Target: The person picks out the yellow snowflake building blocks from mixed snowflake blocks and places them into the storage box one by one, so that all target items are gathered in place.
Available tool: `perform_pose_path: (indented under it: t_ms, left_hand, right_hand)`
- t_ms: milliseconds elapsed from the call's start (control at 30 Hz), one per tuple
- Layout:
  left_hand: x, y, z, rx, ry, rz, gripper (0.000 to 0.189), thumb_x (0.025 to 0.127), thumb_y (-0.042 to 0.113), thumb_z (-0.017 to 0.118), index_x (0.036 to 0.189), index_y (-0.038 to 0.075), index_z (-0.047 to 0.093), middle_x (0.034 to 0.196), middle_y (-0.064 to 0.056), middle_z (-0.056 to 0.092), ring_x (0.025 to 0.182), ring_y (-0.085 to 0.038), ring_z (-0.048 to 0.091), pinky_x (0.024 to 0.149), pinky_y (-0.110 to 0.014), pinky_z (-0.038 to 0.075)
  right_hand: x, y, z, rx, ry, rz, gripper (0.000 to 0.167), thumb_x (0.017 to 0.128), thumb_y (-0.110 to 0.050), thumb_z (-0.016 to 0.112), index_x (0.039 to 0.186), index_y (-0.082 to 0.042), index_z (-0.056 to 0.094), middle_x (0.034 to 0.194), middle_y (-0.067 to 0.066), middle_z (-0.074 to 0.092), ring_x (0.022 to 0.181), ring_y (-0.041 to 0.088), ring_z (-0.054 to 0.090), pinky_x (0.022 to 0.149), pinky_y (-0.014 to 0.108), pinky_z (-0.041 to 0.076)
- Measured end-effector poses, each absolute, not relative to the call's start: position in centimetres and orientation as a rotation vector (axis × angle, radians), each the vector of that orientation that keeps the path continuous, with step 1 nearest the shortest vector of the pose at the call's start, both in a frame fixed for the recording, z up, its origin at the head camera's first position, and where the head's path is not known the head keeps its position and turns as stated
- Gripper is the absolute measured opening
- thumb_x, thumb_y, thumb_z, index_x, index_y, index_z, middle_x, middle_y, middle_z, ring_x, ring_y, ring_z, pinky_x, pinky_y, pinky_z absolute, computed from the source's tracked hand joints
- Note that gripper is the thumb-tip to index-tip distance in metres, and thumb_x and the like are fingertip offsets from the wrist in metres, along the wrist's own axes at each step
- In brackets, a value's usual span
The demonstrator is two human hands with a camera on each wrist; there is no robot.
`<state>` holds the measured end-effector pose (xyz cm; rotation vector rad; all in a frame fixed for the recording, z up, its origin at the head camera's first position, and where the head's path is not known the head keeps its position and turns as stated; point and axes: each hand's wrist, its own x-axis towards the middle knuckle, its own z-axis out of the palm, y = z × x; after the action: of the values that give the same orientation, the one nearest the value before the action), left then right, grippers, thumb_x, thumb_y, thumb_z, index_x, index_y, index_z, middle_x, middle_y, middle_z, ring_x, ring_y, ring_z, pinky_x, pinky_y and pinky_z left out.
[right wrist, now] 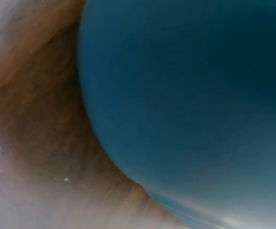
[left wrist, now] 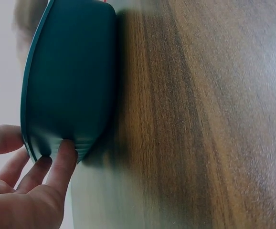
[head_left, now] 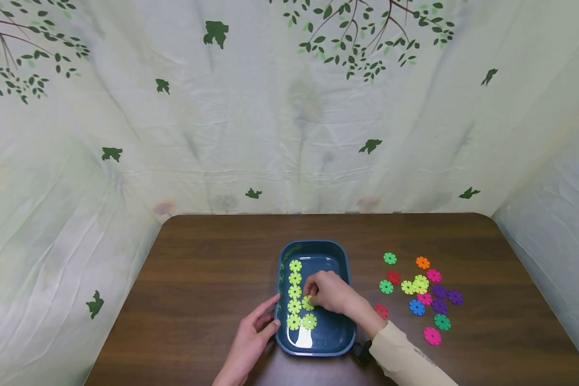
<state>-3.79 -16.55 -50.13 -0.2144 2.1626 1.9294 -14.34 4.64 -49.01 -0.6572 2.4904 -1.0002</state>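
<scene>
A blue tray point(head_left: 328, 338) rests on the table. My right hand point(head_left: 332, 292) reaches into it, thumb and fingertips pinching a yellow snowflake disc point(head_left: 307, 304). Along the tray's left side runs a column of yellow discs point(head_left: 295, 292), and another yellow disc point(head_left: 310, 321) lies beside its lower end. My left hand point(head_left: 251, 338) touches the tray's left side. In the left wrist view, its extended fingers point(left wrist: 64, 164) press against the tray's outer wall point(left wrist: 71, 71). The tray wall point(right wrist: 176, 95) fills much of the right wrist view, where the right fingers are hidden.
Right of the tray, loose discs lie on the brown table point(head_left: 212, 268): yellow discs point(head_left: 421, 284), purple discs point(head_left: 455, 297), a blue disc point(head_left: 417, 307), pink, red, green and orange ones. A patterned cloth point(head_left: 270, 134) hangs behind the table.
</scene>
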Motion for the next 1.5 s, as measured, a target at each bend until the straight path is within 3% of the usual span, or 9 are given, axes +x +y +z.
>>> perform_pose_path:
  t_ms: [633, 900, 1033, 1200, 1500]
  left_hand:
    - [-3.7, -16.5, -50.1, -0.213, 2.159, 1.941, 0.051, 0.095, 0.008, 0.061, 0.144, 0.017, 0.052, 0.147, -0.021, 0.042, 0.120, -0.033, 0.055, 0.089, -0.038, 0.052]
    - [-3.7, -16.6, -50.2, -0.213, 2.163, 1.930, 0.051, 0.095, 0.007, 0.061, 0.144, 0.016, 0.051, 0.148, -0.021, 0.042, 0.120, -0.034, 0.055, 0.089, -0.039, 0.052]
    - [-3.7, -16.5, -50.1, -0.203, 2.164, 1.941, 0.051, 0.095, 0.007, 0.061, 0.144, 0.016, 0.051, 0.147, -0.021, 0.042, 0.120, -0.033, 0.055, 0.088, -0.038, 0.052]
    - [-3.7, -16.5, -50.0, -0.194, 2.175, 1.947, 0.051, 0.095, 0.007, 0.061, 0.144, 0.016, 0.052, 0.147, -0.020, 0.043, 0.119, -0.033, 0.055, 0.088, -0.036, 0.052]
    - [-3.7, -16.4, -50.0, -0.209, 2.190, 1.936, 0.051, 0.094, 0.007, 0.062, 0.143, 0.016, 0.052, 0.147, -0.020, 0.043, 0.119, -0.033, 0.055, 0.087, -0.036, 0.052]
  right_hand:
    - [-14.0, 4.4, -49.2, -0.632, 2.502, -0.949, 0.009, 0.082, -0.005, 0.078, 0.086, -0.013, 0.074, 0.072, -0.006, 0.057, 0.069, 0.012, 0.052, 0.061, 0.026, 0.047]
    - [-14.2, 4.5, -49.2, -0.675, 2.512, -1.023, 0.010, 0.086, -0.002, 0.070, 0.093, -0.009, 0.074, 0.077, -0.007, 0.060, 0.070, 0.010, 0.054, 0.064, 0.025, 0.048]
    - [-14.3, 4.8, -48.9, -0.662, 2.498, -1.145, 0.008, 0.092, -0.008, 0.067, 0.097, -0.008, 0.073, 0.081, -0.006, 0.063, 0.073, 0.011, 0.057, 0.067, 0.025, 0.050]
    - [-14.2, 5.8, -48.0, -0.603, 2.460, -1.286, 0.016, 0.097, -0.020, 0.063, 0.106, -0.010, 0.072, 0.093, -0.005, 0.067, 0.081, 0.012, 0.060, 0.073, 0.027, 0.053]
    - [-12.9, 8.0, -47.1, -0.514, 2.420, -1.458, 0.015, 0.095, -0.025, 0.067, 0.107, -0.019, 0.071, 0.100, -0.005, 0.067, 0.088, 0.015, 0.063, 0.077, 0.028, 0.055]
